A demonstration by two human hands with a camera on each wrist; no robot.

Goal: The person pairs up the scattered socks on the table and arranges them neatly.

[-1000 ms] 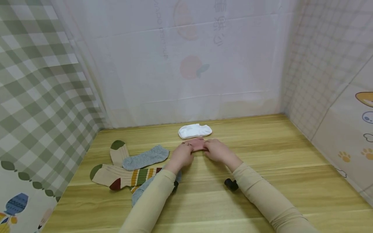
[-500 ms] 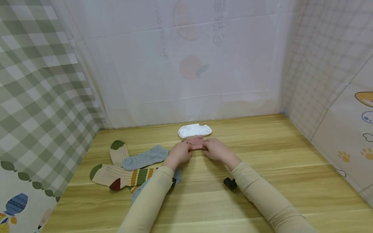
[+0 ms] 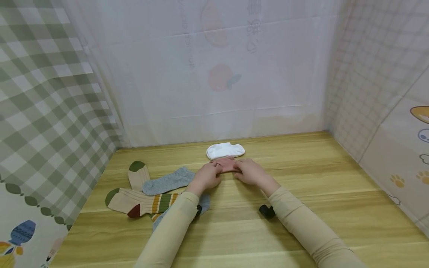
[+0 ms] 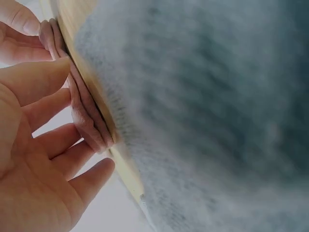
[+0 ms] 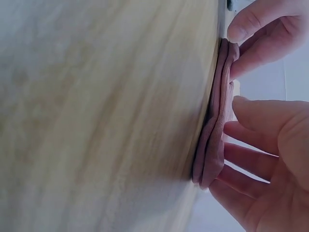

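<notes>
A pink sock (image 3: 226, 164) lies folded in layers on the wooden table, between both hands. My left hand (image 3: 208, 175) holds its left end, thumb and fingertips at the fabric. On the opposite end, my right hand (image 3: 249, 172) pinches the sock with thumb and bent fingers. From the right wrist view, the stacked layers of the pink sock (image 5: 217, 116) show edge-on, close along the tabletop. A white ankle sock (image 3: 225, 150) lies flat just behind it.
To the left lie a grey sock (image 3: 169, 181), a cream striped sock (image 3: 144, 203) and another cream sock with a green toe (image 3: 138, 176). More grey fabric (image 3: 205, 204) is partly under my left sleeve. A curtain (image 3: 167, 93) hangs behind the table (image 3: 318, 178).
Both hands stay at the ends of the pink sock with only slight finger shifts. The pink sock sits marginally closer to the white one; the other socks keep their places.
</notes>
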